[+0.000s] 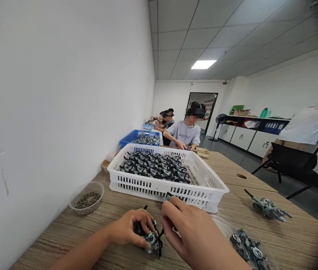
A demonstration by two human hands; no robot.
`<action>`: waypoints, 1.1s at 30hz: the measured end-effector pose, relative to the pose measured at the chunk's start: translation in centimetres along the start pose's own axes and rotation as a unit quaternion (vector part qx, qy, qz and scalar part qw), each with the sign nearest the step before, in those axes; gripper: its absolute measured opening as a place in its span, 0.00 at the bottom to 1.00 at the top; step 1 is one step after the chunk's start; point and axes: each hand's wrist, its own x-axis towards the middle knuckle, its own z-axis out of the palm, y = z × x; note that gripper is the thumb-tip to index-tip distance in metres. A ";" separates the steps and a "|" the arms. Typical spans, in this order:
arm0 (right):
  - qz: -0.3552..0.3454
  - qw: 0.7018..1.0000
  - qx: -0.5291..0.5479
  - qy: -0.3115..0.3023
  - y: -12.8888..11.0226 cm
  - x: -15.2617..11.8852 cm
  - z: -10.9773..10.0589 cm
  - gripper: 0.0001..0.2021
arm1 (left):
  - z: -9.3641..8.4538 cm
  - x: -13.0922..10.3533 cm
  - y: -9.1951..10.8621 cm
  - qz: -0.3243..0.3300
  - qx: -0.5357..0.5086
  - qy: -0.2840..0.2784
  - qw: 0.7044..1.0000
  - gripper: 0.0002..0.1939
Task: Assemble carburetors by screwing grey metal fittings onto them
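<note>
My left hand (134,227) is closed around a small metal-and-black mechanical assembly (154,243), low over the table. Its fingers hide much of the part. Beside it, my right hand (188,228) is closed, with the fingers pinched on a slim dark tool (169,195). A black end shows above the fist, and a dark tip meets the assembly below; the rest is covered, so its exact kind is unclear. Behind both hands stands a white slatted crate (147,189) with rows of similar assemblies (153,165).
On the left is a clear bowl of small metal pieces (88,200). A round clear tray (268,249) with several dark parts sits at the right, and one loose assembly (268,208) lies beyond it. Past the crate are a blue basket (125,139) and a seated co-worker (185,133).
</note>
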 end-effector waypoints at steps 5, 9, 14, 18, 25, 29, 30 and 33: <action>-0.029 0.998 0.043 -0.029 -0.6 0.1 -0.4 0.06 | 0.0 0.0 0.6 -0.014 0.020 0.005 1.000 0.26; -0.008 0.992 0.108 -0.071 0.2 -0.1 -1.9 0.05 | -0.2 0.0 0.7 0.002 0.036 -0.015 0.999 0.22; -0.018 0.963 0.236 -0.131 2.5 -0.1 -3.0 0.07 | -0.2 0.0 0.6 0.018 0.034 -0.019 0.999 0.18; -0.015 0.960 0.242 -0.141 3.1 0.0 -2.8 0.04 | -0.2 -0.2 0.6 0.018 0.032 -0.018 0.999 0.18; -0.028 0.990 0.106 -0.092 2.0 -0.2 -2.3 0.06 | -0.1 -0.4 0.9 0.000 0.043 -0.019 0.999 0.17; -0.011 0.996 0.052 -0.074 2.0 -0.4 -2.5 0.06 | -0.2 -0.3 1.0 -0.003 0.052 -0.009 0.999 0.17; -0.007 0.997 0.040 -0.070 2.0 -0.4 -2.6 0.07 | -0.2 -0.3 1.0 -0.008 0.056 -0.009 0.998 0.17; 0.006 0.998 0.015 -0.067 1.5 -0.4 -2.7 0.08 | -0.2 -0.3 1.1 -0.023 0.071 -0.009 0.997 0.18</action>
